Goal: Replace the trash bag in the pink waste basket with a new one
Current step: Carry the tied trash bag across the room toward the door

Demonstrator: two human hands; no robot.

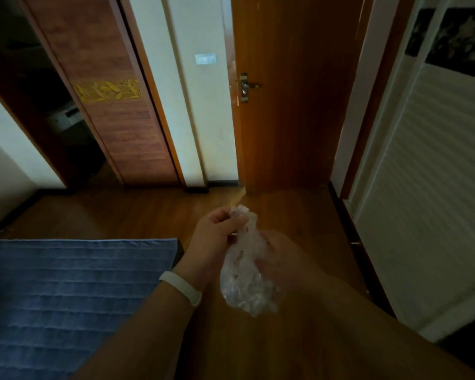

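A clear plastic trash bag [247,272] with crumpled waste in its bottom hangs in front of me, above the wooden floor. My left hand [213,237] pinches the twisted top of the bag between thumb and fingers; a white band sits on that wrist. My right hand [283,259] is closed around the bag's neck from the right, partly behind the plastic. The pink waste basket is not in view.
A bed with a blue quilted cover [66,297] fills the lower left. A brown wooden door [291,105] with a metal handle stands ahead. A sliding wardrobe door [113,105] is at the left, a white slatted cabinet [428,187] at the right.
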